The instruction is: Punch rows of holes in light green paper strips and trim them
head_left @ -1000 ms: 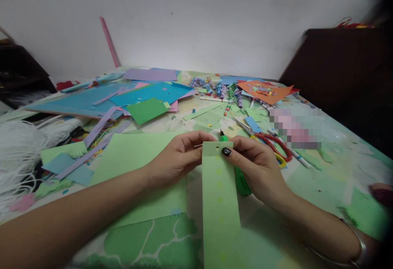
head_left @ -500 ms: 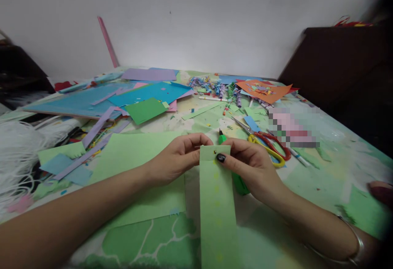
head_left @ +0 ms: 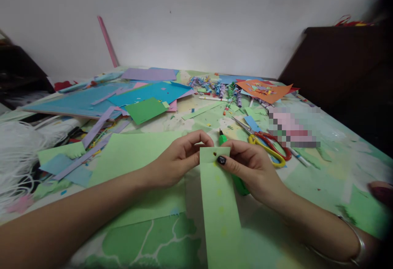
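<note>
Pinches the pale green strip (head_left: 219, 215) near its hole (head_left: 215, 154), using left hand (head_left: 179, 158) and right hand (head_left: 256, 166). Has orange paper (head_left: 280, 93) beyond, bearing small coloured scraps (head_left: 265, 90).

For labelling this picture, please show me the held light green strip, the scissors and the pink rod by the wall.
Light green strip (head_left: 219, 199), head view: on its visible middle.
Scissors (head_left: 260, 134), head view: their red handle, near the blades.
Pink rod (head_left: 107, 41), head view: middle of its length.
</note>
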### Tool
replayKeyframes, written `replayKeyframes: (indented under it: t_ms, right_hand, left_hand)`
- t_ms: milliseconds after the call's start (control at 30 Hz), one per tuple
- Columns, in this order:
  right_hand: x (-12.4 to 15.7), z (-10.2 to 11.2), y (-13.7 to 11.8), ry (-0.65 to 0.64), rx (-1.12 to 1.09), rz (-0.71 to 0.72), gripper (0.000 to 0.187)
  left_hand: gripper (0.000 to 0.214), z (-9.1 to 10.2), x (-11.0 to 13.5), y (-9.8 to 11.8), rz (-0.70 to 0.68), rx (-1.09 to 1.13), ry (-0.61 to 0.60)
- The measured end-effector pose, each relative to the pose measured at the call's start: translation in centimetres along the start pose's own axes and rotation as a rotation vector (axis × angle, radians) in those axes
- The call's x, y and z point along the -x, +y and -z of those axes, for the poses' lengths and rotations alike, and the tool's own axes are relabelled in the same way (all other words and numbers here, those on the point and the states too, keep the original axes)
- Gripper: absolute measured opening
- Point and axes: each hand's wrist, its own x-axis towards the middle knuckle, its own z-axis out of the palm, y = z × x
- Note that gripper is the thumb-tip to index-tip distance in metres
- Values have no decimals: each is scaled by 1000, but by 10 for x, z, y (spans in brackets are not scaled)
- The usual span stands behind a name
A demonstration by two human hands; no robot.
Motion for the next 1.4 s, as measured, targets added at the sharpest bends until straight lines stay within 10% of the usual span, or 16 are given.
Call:
replayKeyframes:
  t_ms: [400,667,1400]
  right_hand:
    - [-2,0,6,-42,-181,-54,12]
    - [0,0,3,-4,-21,23,13]
    - [5,-2,1,93,384,256,8]
  left_hand:
    - [8,1,1,-4,-333,-440,26]
    - [6,-4,2,-2,-22,-23,-21]
    - [15,-8,2,-7,201,391,3]
